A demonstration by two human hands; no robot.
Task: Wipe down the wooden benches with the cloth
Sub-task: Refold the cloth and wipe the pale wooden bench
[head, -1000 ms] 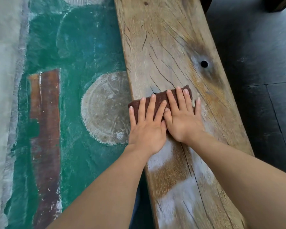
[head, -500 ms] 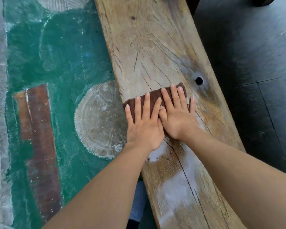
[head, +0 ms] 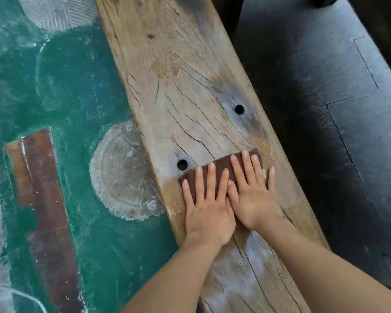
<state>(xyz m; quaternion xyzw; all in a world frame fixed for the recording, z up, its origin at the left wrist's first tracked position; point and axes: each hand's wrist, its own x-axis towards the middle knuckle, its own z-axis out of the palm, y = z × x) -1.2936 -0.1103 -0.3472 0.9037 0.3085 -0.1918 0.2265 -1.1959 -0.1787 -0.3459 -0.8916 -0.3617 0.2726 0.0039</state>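
The brown cloth (head: 221,171) lies folded flat across the wooden worktop (head: 190,86), a long weathered plank that runs from the near edge of the view away toward the top. The cloth sits slightly askew, its right end farther from the person than its left, and spans much of the plank's width. Its left corner lies just beside a round dark hole (head: 182,164) near the plank's left edge; a second hole (head: 239,109) sits farther up, toward the right edge, well apart from the cloth.

Both hands press on it from above — neither grips it. The left hand (head: 209,212) lies open, palm down, fingers spread over the left half of the cloth. The right hand (head: 252,199) is likewise open and flat on the right half, its little finger reaching past the cloth's edge onto bare wood. The two hands touch side by side, thumbs tucked together.

Fine dark cracks run along the grain above the cloth, and pale whitish patches (head: 239,274) mark the wood between the forearms.

Left of the plank is a green painted floor (head: 66,98) with a worn pale circle (head: 120,172) and a rust-brown strip (head: 45,199). To the right lies dark grey stone paving (head: 325,109).
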